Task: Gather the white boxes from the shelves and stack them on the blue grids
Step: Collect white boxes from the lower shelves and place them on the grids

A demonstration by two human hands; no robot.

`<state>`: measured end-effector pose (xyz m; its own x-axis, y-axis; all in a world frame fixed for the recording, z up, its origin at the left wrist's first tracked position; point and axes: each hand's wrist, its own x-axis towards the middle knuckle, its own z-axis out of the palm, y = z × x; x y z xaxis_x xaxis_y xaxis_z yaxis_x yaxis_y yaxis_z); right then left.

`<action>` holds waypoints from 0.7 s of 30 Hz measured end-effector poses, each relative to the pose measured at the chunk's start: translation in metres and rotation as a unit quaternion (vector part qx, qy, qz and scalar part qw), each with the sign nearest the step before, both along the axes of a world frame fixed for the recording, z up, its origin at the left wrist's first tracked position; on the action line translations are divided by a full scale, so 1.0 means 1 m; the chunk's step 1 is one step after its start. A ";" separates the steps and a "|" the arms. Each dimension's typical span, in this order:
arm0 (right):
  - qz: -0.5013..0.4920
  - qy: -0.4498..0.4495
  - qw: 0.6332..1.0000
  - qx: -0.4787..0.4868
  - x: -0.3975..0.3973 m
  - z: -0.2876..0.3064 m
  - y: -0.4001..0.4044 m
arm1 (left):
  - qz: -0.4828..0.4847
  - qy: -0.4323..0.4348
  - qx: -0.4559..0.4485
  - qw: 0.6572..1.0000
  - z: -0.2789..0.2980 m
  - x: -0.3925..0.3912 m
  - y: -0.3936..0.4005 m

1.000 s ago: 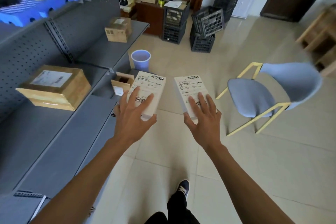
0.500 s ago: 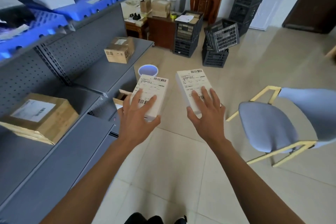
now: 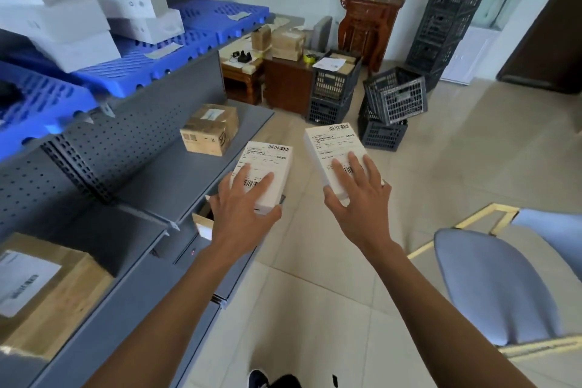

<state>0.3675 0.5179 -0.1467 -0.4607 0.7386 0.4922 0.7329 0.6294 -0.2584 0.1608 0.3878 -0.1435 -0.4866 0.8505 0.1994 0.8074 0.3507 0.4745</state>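
My left hand point(image 3: 241, 214) grips a white labelled box point(image 3: 266, 164) from above, at the edge of the grey shelf. My right hand point(image 3: 359, 195) grips a second white labelled box point(image 3: 330, 148) over the tiled floor. Both boxes are held flat with their barcode labels up. The blue grids point(image 3: 138, 69) lie along the top of the grey shelving at upper left. A stack of white boxes point(image 3: 78, 6) stands on them, blurred.
Grey metal shelves point(image 3: 176, 173) run down the left with brown cardboard boxes point(image 3: 209, 129) on them. A blue chair point(image 3: 491, 283) with a yellow frame stands at right. Black crates point(image 3: 393, 104) and wooden furniture sit at the back of the room.
The view has tilted up, bringing the blue grids and their white boxes into sight. Both hands have risen with their boxes still in grip.
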 end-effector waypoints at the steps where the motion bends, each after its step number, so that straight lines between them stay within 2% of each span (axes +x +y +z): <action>1: -0.005 0.003 1.000 0.001 -0.005 0.003 0.010 | -0.009 -0.001 0.001 1.000 0.003 -0.005 0.016; 9: -0.017 0.009 1.000 0.012 -0.033 0.014 0.099 | -0.047 0.052 0.017 0.997 0.024 -0.043 0.117; 16: -0.038 0.021 0.999 0.008 -0.040 0.015 0.215 | -0.034 0.102 0.020 0.994 0.026 -0.067 0.216; 21: -0.013 0.014 1.000 0.012 -0.046 0.022 0.306 | -0.006 0.086 0.003 0.996 0.042 -0.071 0.291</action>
